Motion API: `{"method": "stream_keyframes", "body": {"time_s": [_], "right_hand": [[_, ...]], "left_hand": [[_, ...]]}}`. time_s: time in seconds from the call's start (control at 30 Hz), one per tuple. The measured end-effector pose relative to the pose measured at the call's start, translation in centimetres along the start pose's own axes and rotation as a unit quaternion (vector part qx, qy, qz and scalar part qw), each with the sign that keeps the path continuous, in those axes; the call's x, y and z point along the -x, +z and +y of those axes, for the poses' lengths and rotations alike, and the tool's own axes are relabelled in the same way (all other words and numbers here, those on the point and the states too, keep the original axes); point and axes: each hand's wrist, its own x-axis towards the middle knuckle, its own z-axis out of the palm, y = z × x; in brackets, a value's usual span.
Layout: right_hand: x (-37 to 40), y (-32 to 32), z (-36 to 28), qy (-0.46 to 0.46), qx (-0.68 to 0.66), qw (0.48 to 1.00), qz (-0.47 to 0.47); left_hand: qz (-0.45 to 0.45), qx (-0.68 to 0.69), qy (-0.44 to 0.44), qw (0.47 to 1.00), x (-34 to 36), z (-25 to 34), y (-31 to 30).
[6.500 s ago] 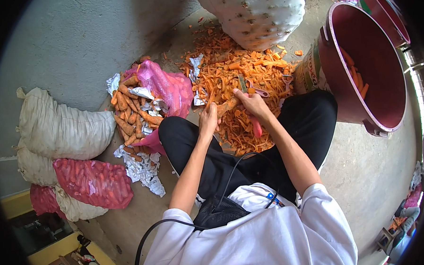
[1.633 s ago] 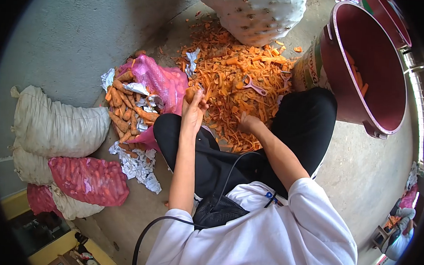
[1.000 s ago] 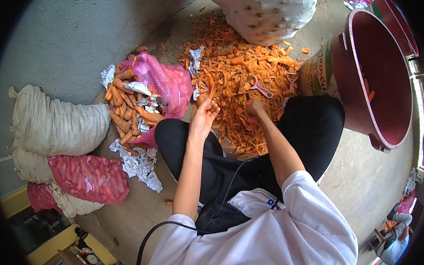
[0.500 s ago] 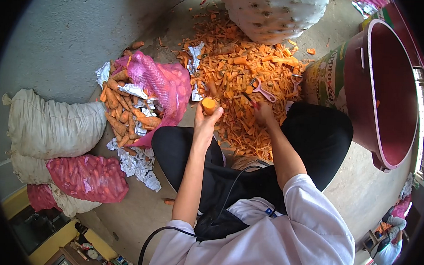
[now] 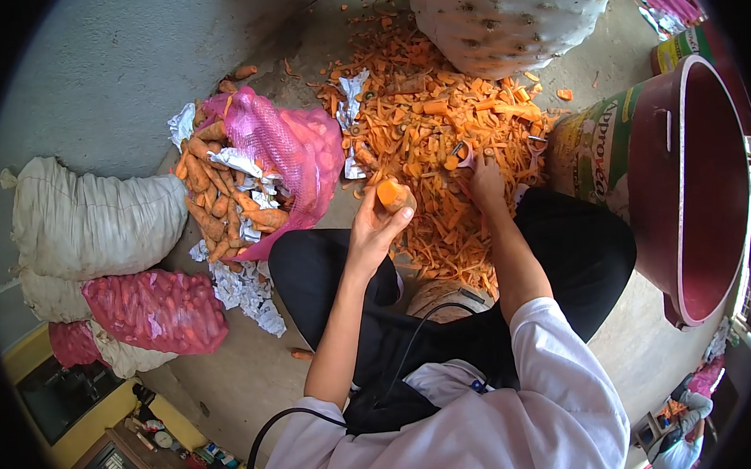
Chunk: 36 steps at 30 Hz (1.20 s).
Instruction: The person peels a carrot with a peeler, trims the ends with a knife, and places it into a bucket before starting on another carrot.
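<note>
My left hand (image 5: 374,230) is closed around a carrot (image 5: 391,193), its cut orange end pointing up toward the camera. My right hand (image 5: 485,179) reaches into the heap of orange carrot peelings (image 5: 430,128) and touches a pink-handled peeler (image 5: 465,158) lying there; whether the fingers grip it is hard to tell. An open pink mesh sack (image 5: 291,151) with unpeeled carrots (image 5: 214,190) spilling out lies just left of my left hand. I sit cross-legged in black trousers (image 5: 339,292).
A large maroon bucket (image 5: 701,177) stands at the right, a printed sack (image 5: 593,152) against it. A white sack (image 5: 502,26) sits beyond the peelings. White sacks (image 5: 91,222) and pink carrot sacks (image 5: 154,309) lie at left. Torn paper (image 5: 247,288) litters the concrete floor. Another person (image 5: 681,441) is at the lower right.
My left hand picked a carrot from the sack side and lifted it upright. My right hand moved forward across the peelings to the pink peeler. The view shifted right.
</note>
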Motion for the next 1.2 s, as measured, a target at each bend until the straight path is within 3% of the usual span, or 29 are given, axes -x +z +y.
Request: {"method": "stream_keyframes", "body": {"time_s": [0.1,0.2,0.4,0.43,0.5,0.53,0.57,0.63,0.83,0.93,1.0,1.13,1.2], "right_hand": [[0.9,-0.4,0.1,0.016,0.054,0.998,-0.016],[1.3,-1.9,-0.4,0.066,-0.032,0.996,-0.041],[-1.0,-4.4,-0.7,0.002,-0.270,0.949,0.164],[-0.8,-6.4,-1.7,0.024,-0.326,0.934,0.146],[0.2,-12.7,-5.5,0.064,-0.434,0.892,0.110],[0.3,-13.7,-6.2,0.029,-0.531,0.837,0.126],[0.2,-14.9,-6.6,0.019,-0.572,0.814,0.094],[1.4,-18.1,-8.2,0.041,-0.578,0.810,0.089],[7.7,-24.2,-10.4,-0.070,-0.811,0.580,-0.044],[10.7,-25.0,-10.3,-0.060,-0.827,0.553,-0.080],[13.2,-25.4,-10.8,-0.022,-0.833,0.546,-0.081],[13.1,-22.7,-9.7,0.060,-0.875,0.465,-0.123],[13.5,-23.1,-10.7,0.094,-0.778,0.617,-0.069]], "left_hand": [[-0.048,0.106,-0.051,0.992,0.2,-0.3,-0.6],[-0.064,0.192,-0.097,0.975,0.3,-0.7,-1.4],[-0.030,0.351,-0.126,0.927,0.1,-1.2,-1.5],[-0.034,0.365,-0.137,0.920,0.2,-1.8,-2.0],[-0.018,0.360,-0.166,0.918,0.7,-2.5,-2.5],[-0.011,0.358,-0.180,0.916,1.0,-2.4,-2.3],[-0.013,0.350,-0.183,0.919,1.5,-2.3,-2.1],[-0.019,0.333,-0.187,0.924,2.3,-1.4,-1.4],[-0.023,0.246,-0.148,0.958,4.5,-2.5,-0.4],[0.033,0.200,-0.138,0.970,5.6,-4.4,0.4],[0.021,0.180,-0.155,0.971,6.4,-4.8,0.9],[0.012,0.187,-0.159,0.969,6.6,-6.1,1.9],[-0.002,0.180,-0.170,0.969,6.1,-7.0,1.5]]}}
